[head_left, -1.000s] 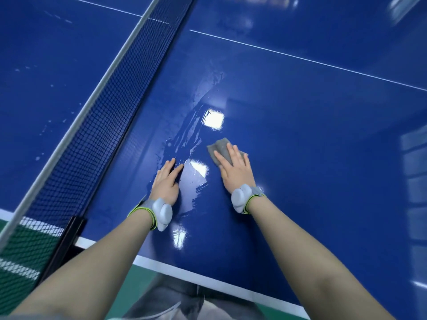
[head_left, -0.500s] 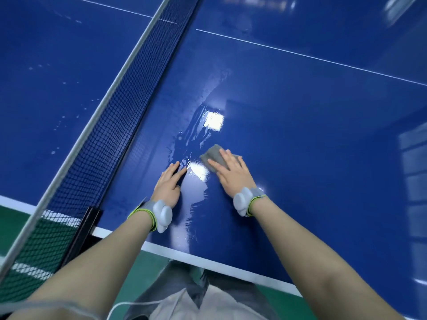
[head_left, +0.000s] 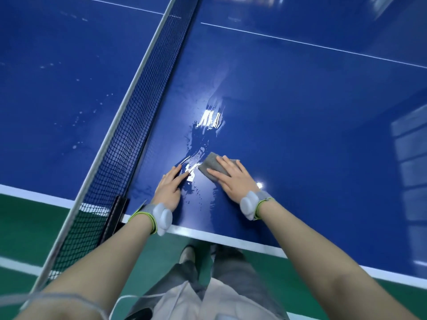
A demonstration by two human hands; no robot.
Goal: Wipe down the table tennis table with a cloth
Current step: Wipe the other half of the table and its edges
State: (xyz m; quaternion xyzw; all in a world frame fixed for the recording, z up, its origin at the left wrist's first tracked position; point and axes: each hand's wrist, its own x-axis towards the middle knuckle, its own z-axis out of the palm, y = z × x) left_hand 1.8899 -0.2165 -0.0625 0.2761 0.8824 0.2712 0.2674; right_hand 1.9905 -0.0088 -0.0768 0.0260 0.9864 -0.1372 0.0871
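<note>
Grey cloth (head_left: pixel 211 166) pressed flat on blue table (head_left: pixel 300 125) by right hand (head_left: pixel 233 181), fingers straight. Left hand (head_left: pixel 168 190) laid flat beside net (head_left: pixel 138 107). Wet streaks (head_left: pixel 203 139) seen ahead of cloth.

You have a small grey cloth (head_left: pixel 212 166) lying flat on the glossy blue table tennis worktop (head_left: pixel 300 116), just right of a wet, shiny streak. It sits near the worktop's white front edge, right of the net, partly covered by flat fingers.
</note>
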